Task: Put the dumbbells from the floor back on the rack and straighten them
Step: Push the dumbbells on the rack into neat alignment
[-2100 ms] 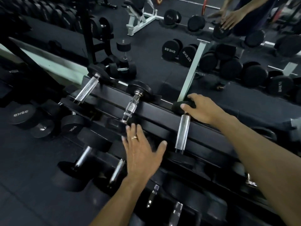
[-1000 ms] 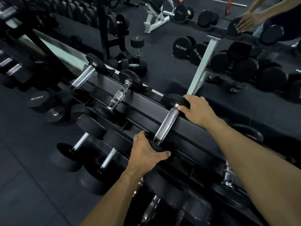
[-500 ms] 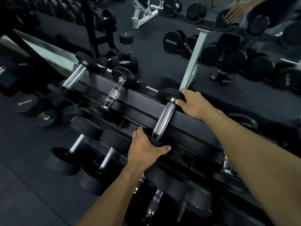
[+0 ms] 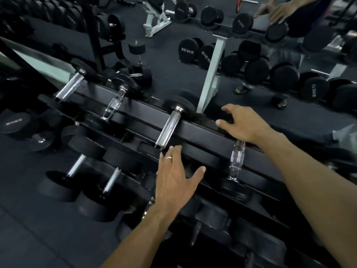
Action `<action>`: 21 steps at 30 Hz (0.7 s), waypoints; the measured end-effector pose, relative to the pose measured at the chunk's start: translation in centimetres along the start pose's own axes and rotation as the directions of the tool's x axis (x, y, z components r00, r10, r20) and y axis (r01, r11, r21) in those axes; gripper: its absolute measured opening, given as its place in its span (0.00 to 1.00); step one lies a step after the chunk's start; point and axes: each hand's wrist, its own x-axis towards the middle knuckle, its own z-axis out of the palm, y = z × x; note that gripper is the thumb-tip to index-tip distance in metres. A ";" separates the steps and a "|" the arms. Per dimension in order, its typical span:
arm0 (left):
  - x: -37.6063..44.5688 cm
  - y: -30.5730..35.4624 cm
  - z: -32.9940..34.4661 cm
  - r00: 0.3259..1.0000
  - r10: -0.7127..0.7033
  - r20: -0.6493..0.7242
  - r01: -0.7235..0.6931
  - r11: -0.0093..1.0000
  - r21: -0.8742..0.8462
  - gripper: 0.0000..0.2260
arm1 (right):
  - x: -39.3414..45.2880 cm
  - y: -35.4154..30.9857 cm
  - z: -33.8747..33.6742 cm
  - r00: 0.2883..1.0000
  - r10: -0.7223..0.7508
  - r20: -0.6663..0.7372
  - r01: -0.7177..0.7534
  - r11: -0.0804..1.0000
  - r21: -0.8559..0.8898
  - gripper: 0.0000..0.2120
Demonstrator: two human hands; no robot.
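Note:
A black tiered dumbbell rack [image 4: 202, 130] runs across the head view, with several chrome-handled dumbbells lying across its top tier. My right hand [image 4: 245, 124] curls over the far black head of one dumbbell [image 4: 237, 159], and its handle shows below my wrist. My left hand [image 4: 177, 176] is spread flat, fingers apart, just below the near end of the neighbouring dumbbell [image 4: 168, 130] on the left. It grips nothing. Two more dumbbells [image 4: 116, 104] [image 4: 70, 88] lie further left on the same tier.
Lower tiers hold bigger dumbbells [image 4: 77, 167] [image 4: 112, 180]. Black heads marked 35KG [image 4: 16, 123] sit at the left by the floor. Beyond the rack are an upright dumbbell [image 4: 137, 50], a white post [image 4: 212, 72], more large dumbbells [image 4: 188, 51] and another pair of hands [image 4: 278, 10].
Both hands have left the middle dumbbell. My right hand shifted right onto the far head of the neighbouring dumbbell. My left hand released the near head and spread open.

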 end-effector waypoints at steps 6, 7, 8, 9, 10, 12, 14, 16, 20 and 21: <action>-5.0 4.0 5.7 0.986 -0.123 0.111 0.128 0.991 -0.038 0.46 | -4.0 6.0 -0.7 0.996 0.084 0.010 -0.084 0.980 0.180 0.32; -5.4 4.9 6.5 0.979 -0.157 0.128 0.163 0.986 -0.042 0.48 | -4.5 6.7 -0.7 0.995 0.097 0.026 -0.100 0.972 0.211 0.32; -5.7 5.6 7.3 0.969 -0.196 0.148 0.204 0.978 -0.041 0.51 | -4.8 7.4 -0.6 0.994 0.102 0.040 -0.109 0.966 0.236 0.32; -5.8 6.2 8.1 0.957 -0.236 0.166 0.246 0.968 -0.045 0.54 | -4.8 8.1 -0.5 0.994 0.097 0.048 -0.106 0.962 0.253 0.31; -5.8 6.7 8.7 0.946 -0.273 0.173 0.286 0.957 -0.056 0.56 | -4.8 8.7 -0.3 0.995 0.087 0.055 -0.099 0.960 0.262 0.29; -5.6 7.3 9.6 0.936 -0.321 0.145 0.334 0.939 -0.079 0.56 | -4.4 9.3 0.2 0.997 0.063 0.049 -0.074 0.958 0.277 0.25; -5.3 7.4 10.0 0.933 -0.339 0.122 0.350 0.933 -0.083 0.55 | -3.7 9.7 0.8 0.999 0.050 0.020 -0.054 0.953 0.297 0.19; -5.1 7.3 10.1 0.936 -0.331 0.117 0.341 0.937 -0.076 0.53 | -3.4 10.0 1.2 0.999 0.054 -0.001 -0.051 0.950 0.309 0.15; -4.8 6.9 9.8 0.949 -0.290 0.125 0.298 0.954 -0.044 0.52 | -3.6 10.6 1.1 0.999 0.052 -0.013 -0.046 0.957 0.286 0.14; -4.7 6.7 9.8 0.950 -0.282 0.136 0.289 0.957 -0.032 0.53 | -3.7 10.8 1.1 0.998 0.056 -0.017 -0.049 0.958 0.282 0.15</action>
